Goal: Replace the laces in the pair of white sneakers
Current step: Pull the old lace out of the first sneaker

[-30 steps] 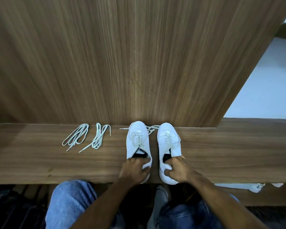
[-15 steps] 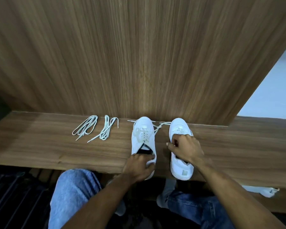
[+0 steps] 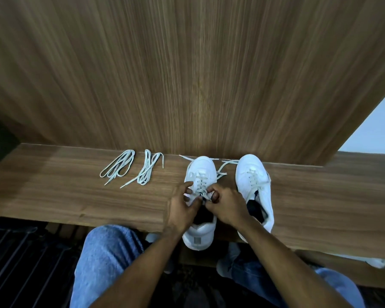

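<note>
Head view: left sneaker [image 3: 201, 172] sits on the table [image 3: 60, 194], toe to the wood back panel [image 3: 187, 74], heel hanging slightly over the near edge. Both hands are on its old lace [image 3: 201, 187] at the top eyelets. Left hand [image 3: 182, 207] fingers curled at the lace crossing on its side, right hand [image 3: 226, 206] fingers pinching the lace on the other side; exact contact of the left fingers is partly hidden. Right sneaker [image 3: 255, 181] stands just beside, still laced, ends loose toward the panel.

Handling guess: lace is soft, light, limp; no pushing it, only pulling. Grip near the eyelet or at the tip, loosen row by row. Shoe is light and may slide, so one hand may have to brace it.

Two spare laces [image 3: 117, 168] [image 3: 147, 171] lie bundled to the left, well apart from the shoes. Loose lace ends between the two sneakers could snag. Person's knees in jeans [image 3: 107, 263] below the table edge. Nothing else is in the way.
</note>
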A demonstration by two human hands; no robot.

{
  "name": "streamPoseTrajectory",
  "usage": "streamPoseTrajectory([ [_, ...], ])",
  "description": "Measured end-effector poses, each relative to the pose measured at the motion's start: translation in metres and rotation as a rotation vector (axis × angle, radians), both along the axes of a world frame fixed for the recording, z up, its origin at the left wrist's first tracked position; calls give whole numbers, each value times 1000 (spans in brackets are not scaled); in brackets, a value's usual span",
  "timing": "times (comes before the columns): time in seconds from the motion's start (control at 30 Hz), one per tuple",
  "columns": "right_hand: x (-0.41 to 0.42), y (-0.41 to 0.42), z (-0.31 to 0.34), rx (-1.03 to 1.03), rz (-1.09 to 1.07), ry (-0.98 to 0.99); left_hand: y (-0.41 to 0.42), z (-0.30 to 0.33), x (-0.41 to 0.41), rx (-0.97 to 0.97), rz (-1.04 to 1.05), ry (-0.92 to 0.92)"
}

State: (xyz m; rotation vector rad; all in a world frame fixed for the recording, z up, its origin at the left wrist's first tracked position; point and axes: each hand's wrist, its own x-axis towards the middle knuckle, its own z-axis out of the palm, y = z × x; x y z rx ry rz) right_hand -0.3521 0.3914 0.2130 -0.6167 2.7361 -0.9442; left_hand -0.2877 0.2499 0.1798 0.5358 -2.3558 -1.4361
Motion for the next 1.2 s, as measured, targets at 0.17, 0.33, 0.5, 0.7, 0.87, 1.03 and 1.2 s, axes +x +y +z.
streamPoseTrajectory([
  [0.17, -2, -10, -3, -118, 31, -43, 3, -2, -3, -20, 50, -59],
  [0.33, -3, -21, 1, -126, 49, -2, 11, 1, 3, 84, 207, -8],
  [0.5, -11, -26, 18, -179, 107, -231, 12, 2, 3, 56, 225, -51],
  [0.7, -20, -17, 48, -537, 15, -784, 13, 4, 1, 35, 247, -78],
  [0.87, -34, -5, 109, -775, -12, -704, 13, 3, 2, -2, 215, -79],
  [1.03, -54, 9, 164, -985, -56, -492, 12, -2, 0, -67, 117, -11],
  [1.2, -66, 19, 161, -1046, -285, -238, 11, -2, -2, -115, 50, 21],
])
